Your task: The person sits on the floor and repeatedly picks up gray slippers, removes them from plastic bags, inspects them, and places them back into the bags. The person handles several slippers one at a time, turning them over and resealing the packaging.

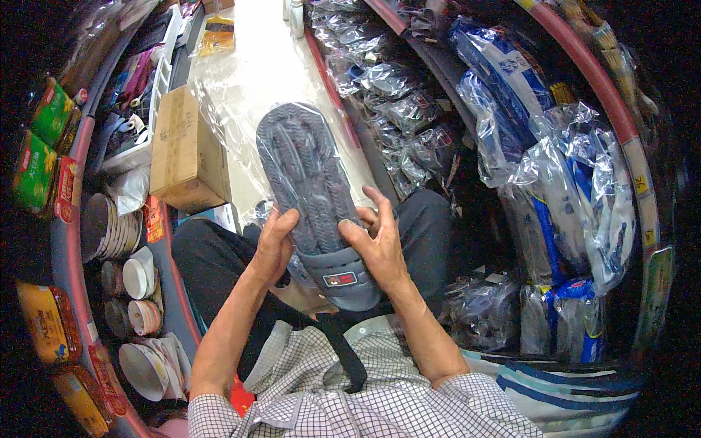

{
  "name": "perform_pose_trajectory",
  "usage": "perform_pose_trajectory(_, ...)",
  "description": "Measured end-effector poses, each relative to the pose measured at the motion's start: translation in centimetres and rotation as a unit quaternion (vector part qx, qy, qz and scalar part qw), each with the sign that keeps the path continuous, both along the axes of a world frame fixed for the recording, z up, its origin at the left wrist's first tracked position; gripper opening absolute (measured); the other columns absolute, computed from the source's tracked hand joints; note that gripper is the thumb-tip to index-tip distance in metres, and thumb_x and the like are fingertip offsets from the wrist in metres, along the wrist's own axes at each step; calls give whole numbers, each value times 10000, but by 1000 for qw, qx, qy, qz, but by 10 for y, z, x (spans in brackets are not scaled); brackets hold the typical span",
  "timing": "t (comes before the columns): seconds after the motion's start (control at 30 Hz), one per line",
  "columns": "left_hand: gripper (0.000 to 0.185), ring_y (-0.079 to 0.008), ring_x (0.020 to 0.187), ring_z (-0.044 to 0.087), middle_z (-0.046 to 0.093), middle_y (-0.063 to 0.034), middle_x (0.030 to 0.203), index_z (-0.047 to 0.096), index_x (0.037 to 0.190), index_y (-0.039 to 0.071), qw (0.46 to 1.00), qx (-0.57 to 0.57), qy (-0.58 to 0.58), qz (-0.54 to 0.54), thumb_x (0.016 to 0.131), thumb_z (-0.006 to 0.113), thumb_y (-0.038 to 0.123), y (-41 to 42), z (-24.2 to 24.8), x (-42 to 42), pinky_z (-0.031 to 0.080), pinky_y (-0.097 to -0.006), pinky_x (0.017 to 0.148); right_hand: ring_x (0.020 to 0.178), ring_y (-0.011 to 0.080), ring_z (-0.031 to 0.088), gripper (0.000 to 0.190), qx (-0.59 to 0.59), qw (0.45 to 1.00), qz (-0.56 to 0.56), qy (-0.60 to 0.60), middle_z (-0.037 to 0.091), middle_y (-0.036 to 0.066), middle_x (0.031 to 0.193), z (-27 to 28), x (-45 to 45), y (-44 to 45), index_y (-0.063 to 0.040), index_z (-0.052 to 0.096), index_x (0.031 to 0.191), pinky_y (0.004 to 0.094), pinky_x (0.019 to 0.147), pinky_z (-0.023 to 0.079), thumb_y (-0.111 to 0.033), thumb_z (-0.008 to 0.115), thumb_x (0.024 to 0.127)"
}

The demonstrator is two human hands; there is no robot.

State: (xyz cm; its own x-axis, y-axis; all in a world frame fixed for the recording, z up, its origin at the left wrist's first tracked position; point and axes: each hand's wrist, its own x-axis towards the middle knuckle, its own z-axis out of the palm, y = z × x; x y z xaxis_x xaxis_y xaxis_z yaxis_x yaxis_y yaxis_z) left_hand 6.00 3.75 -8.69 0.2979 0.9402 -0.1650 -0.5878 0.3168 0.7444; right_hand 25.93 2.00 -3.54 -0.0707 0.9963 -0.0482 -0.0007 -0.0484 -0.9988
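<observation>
Dark grey slippers [298,159], wrapped in clear plastic, are held up before my body. A ridged sole faces me, its rounded end pointing away. Nearer to me shows a grey strap [323,268] with a small red patch bearing a bear's face and writing. My left hand [275,238] grips the left edge, thumb on top. On the opposite edge, my right hand [378,238] presses its thumb onto the sole, its index finger raised off the wrap. The fingers beneath the slippers are partly hidden. Loose clear plastic [224,120] spreads over the floor beyond.
A cardboard box [183,148] stands left of my knees, beside a white plastic basket [164,82] of goods. Stacked bowls [145,274] line the left shelf. Bagged slippers [405,126] and blue-and-clear plastic packages [547,153] crowd the right shelving. A yellow broom [216,35] is farther down the aisle.
</observation>
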Motion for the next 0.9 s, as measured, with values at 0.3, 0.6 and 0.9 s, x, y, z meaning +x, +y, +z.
perform_pose_trajectory(0.3, 585, -263, 1199, 595, 592, -134, 1325, 428, 1409, 30, 995, -96, -2, 15, 941, 589, 341, -10, -6, -5, 448, -431, 1072, 1021, 347, 665, 460, 100, 963, -89, -235, 661, 199, 1147, -11, 31, -16, -5, 549, 1306, 395, 896, 527, -187, 669, 901)
perform_pose_trajectory(0.6, 572, -274, 1179, 623, 638, -154, 1277, 471, 1371, -6, 990, -137, -16, 17, 977, 568, 396, -8, 2, 1, 459, -428, 1069, 794, 370, 664, 115, 182, 919, -61, -343, 670, 166, 904, -27, 34, 11, -47, 630, 998, 449, 717, 527, -75, 629, 886)
perform_pose_trajectory(0.9, 628, -289, 1211, 602, 601, -185, 1312, 448, 1406, 39, 972, -220, 22, -77, 1018, 475, 533, -16, -11, -4, 490, -459, 1045, 726, 283, 650, 93, 92, 956, -47, -273, 662, 154, 819, -56, 25, -9, -3, 611, 943, 388, 650, 511, -80, 630, 895)
